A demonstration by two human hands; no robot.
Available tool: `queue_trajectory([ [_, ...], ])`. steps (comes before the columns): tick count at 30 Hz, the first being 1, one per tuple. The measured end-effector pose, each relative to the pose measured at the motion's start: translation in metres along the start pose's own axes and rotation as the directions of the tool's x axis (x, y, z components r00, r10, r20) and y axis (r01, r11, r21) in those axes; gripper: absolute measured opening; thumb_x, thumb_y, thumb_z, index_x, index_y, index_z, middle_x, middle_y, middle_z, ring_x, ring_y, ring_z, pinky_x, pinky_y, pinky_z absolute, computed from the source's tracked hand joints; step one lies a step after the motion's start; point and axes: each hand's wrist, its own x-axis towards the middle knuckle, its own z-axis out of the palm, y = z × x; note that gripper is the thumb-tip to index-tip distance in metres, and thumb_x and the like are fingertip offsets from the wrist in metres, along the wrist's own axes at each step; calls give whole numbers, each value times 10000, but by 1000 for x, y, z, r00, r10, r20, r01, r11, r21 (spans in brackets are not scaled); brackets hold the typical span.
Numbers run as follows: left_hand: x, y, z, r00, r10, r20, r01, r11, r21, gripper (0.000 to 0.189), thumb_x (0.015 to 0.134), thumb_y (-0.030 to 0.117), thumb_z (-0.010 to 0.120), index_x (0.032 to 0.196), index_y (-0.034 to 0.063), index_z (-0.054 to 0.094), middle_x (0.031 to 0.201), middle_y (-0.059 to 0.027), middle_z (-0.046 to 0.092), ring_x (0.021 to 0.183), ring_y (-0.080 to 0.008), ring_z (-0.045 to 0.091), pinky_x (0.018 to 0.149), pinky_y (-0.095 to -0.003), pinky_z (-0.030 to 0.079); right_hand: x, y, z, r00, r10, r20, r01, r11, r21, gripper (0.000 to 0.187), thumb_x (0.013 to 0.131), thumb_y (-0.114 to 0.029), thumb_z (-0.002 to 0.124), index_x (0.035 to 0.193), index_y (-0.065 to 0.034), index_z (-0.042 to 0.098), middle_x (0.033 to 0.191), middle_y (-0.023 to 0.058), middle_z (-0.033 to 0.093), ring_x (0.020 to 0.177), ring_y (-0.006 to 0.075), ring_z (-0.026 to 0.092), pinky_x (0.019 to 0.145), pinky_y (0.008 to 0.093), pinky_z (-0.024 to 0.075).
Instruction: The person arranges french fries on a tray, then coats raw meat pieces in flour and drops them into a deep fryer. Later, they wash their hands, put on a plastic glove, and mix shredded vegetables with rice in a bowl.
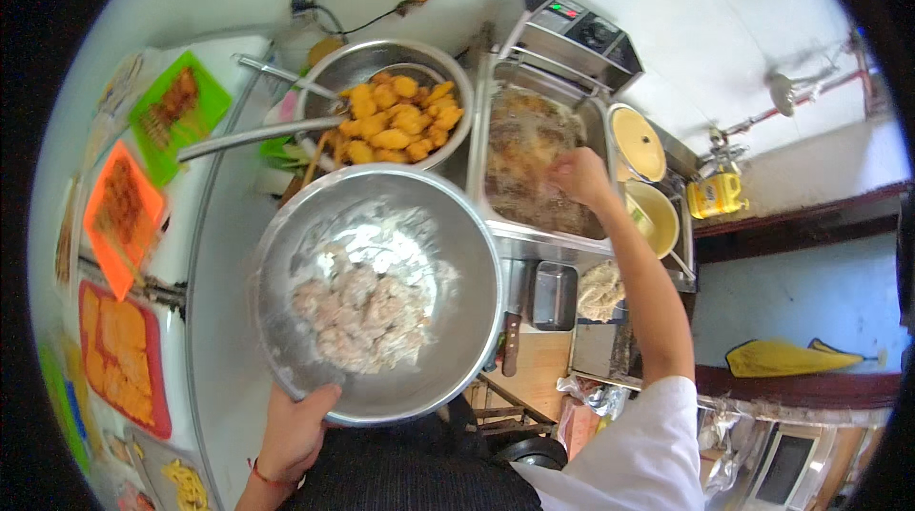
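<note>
My left hand (304,429) grips the near rim of a large stainless steel bowl (457,296), thumb inside the edge. Floured raw pieces, apparently meat, lie in loose flour in this tilted bowl. Over the bubbling oil of a deep fryer (532,153) is my right hand (572,175); its fingers point down and look slightly blurred, so whether they hold a piece cannot be told. Left of the fryer, golden fried pieces (400,118) fill a strainer within another metal bowl (461,82). Metal handles and what look like tongs rest across that bowl's left rim.
A knife (511,343) and a small metal container (554,296) lie just below the fryer. Cream-coloured pots (661,218) stand at its right. Green (214,100) and orange (150,203) trays of skewers and a red tray (154,368) are on the left.
</note>
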Motion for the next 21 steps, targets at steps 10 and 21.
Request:
queue_trajectory([
  [10, 7, -5, 0, 993, -1, 119, 8, 998, -56, 436, 852, -8, 572, 1264, -67, 439, 1075, -150, 628, 859, -195, 665, 622, -289, 593, -155, -168, -56, 922, -371, -115, 383, 820, 426, 277, 827, -102, 706, 1083, -14, 648, 1013, 142, 667, 901, 225, 671, 771, 319, 531],
  [21, 19, -14, 3, 974, 123, 192, -154, 976, 157, 557, 810, -51, 574, 1330, -17, 377, 1200, -145, 562, 1026, -212, 606, 778, -338, 560, -173, -216, 28, 940, -332, 80, 272, 869, 412, 375, 749, -97, 764, 1087, -5, 631, 951, 169, 611, 894, 321, 612, 803, 383, 484],
])
